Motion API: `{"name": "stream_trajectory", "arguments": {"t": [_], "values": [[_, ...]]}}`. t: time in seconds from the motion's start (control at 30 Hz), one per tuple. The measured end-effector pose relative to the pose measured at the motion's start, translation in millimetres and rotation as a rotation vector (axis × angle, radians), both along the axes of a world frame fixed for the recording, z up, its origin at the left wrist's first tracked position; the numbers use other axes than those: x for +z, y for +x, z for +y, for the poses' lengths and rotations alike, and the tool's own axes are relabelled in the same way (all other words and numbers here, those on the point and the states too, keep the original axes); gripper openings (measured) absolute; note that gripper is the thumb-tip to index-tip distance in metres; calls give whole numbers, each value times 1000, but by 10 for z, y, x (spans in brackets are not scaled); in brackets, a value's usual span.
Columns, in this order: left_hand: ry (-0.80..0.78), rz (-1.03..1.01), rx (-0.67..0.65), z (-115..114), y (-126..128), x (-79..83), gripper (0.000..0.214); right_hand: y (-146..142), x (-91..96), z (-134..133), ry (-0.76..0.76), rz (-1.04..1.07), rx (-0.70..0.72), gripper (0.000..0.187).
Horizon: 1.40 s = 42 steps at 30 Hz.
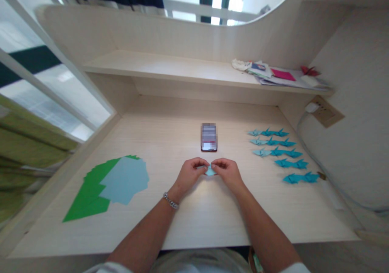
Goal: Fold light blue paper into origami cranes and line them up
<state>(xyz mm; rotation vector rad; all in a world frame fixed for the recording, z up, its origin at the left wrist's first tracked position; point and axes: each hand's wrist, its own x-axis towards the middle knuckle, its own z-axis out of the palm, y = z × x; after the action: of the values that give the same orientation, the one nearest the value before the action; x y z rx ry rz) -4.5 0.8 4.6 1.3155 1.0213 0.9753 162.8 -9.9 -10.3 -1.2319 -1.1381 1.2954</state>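
A small folded piece of light blue paper [209, 170] is held just above the pale wooden desk [194, 220], in front of me at the centre. My left hand [190, 173] pinches its left side, fingers closed; a metal bracelet sits on that wrist. My right hand [228, 172] pinches its right side, fingers closed too. The two hands almost touch. Most of the paper is hidden by the fingers.
A phone [209, 137] lies flat just beyond my hands. Sheets of green and light blue paper [115, 181] are fanned out on the left. Several folded blue paper cranes [281, 153] stand in rows on the right. A shelf [182, 68] carries papers at the back right.
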Motion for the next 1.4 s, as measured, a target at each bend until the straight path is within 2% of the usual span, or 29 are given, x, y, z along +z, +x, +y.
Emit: {"name": "stream_trajectory", "arguments": {"t": [0.27,0.7,0.9,1.03,1.23,1.33,1.4], "values": [[-17,2,23,-11,23,16,13,-10,20,-23,72,-129,-10,16],[-5,-46,95,3,21,-84,21,-87,97,-64,102,-138,-26,15],[-159,-143,142,-9,36,-52,30,-79,115,-62,58,-43,4,23],[-258,-211,115,4,25,-39,34,-25,89,-40,20,7,45,27],[-285,-200,58,25,-17,-25,35,27,39,-15,17,-35,118,24],[-228,-167,70,36,-27,-28,34,31,58,-19,80,-126,65,23],[-168,-133,121,43,-25,-35,34,29,102,-38,164,-253,-58,22]]}}
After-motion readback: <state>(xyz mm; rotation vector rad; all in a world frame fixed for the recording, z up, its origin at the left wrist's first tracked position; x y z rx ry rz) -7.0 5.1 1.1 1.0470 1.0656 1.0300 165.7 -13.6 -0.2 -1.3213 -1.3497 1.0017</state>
